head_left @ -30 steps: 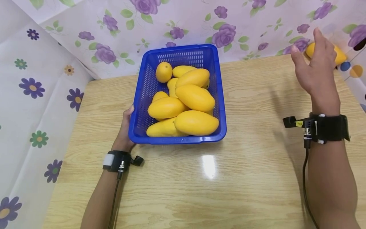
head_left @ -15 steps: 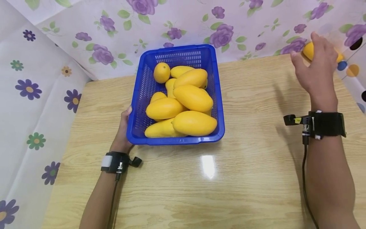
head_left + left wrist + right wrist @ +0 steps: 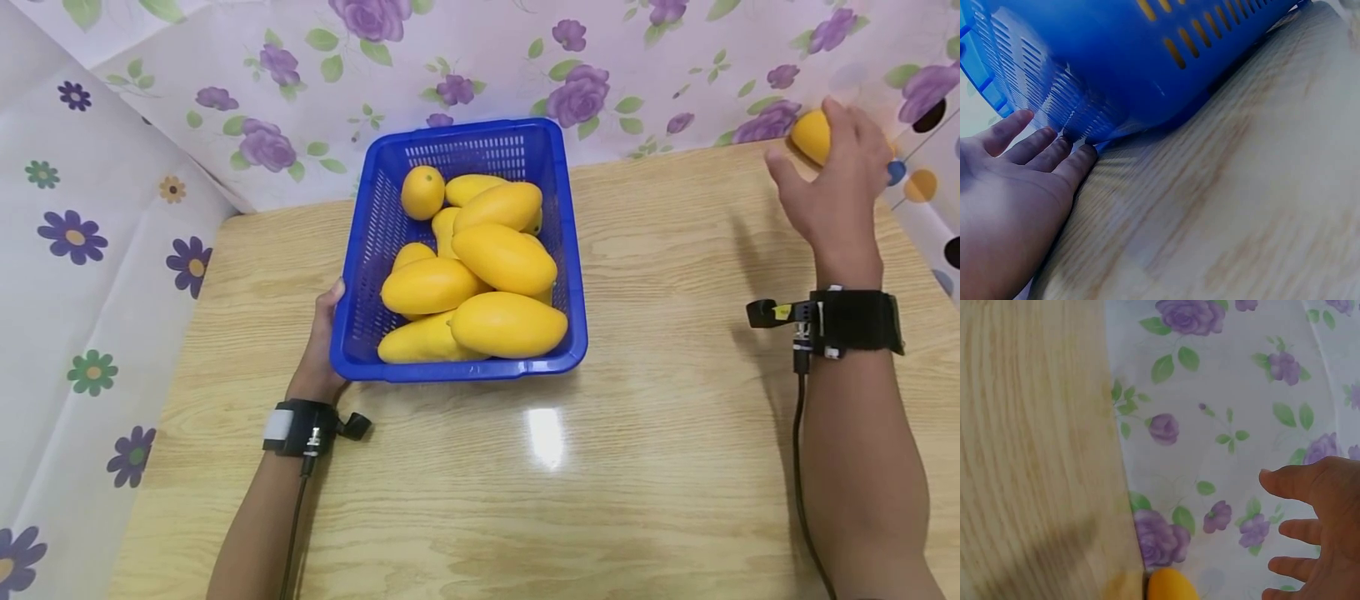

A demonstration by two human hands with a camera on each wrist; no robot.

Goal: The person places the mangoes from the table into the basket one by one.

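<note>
A blue plastic basket (image 3: 459,372) holds several yellow mangoes (image 3: 504,258), heaped toward its front and right. My left hand (image 3: 318,354) is at the basket's left side; in the left wrist view its fairly straight fingers (image 3: 1040,150) touch the slotted wall low down. At the table's far right corner lies a single mango (image 3: 810,137), partly hidden behind my right hand (image 3: 836,183). That hand hovers over the table with thumb and fingers spread, holding nothing. The right wrist view catches only the tip of this mango (image 3: 1171,586), apart from the fingers.
The wooden table (image 3: 450,500) meets a wall sheet with purple roses (image 3: 577,96) at the back. Another flower-printed sheet (image 3: 75,317) runs along the left, and a dotted one (image 3: 918,187) stands at the right. A cable trails from each wrist band.
My right hand has lowered slightly toward the lone mango, covering more of it. The left hand stays against the basket, and the whole head view has shifted a little.
</note>
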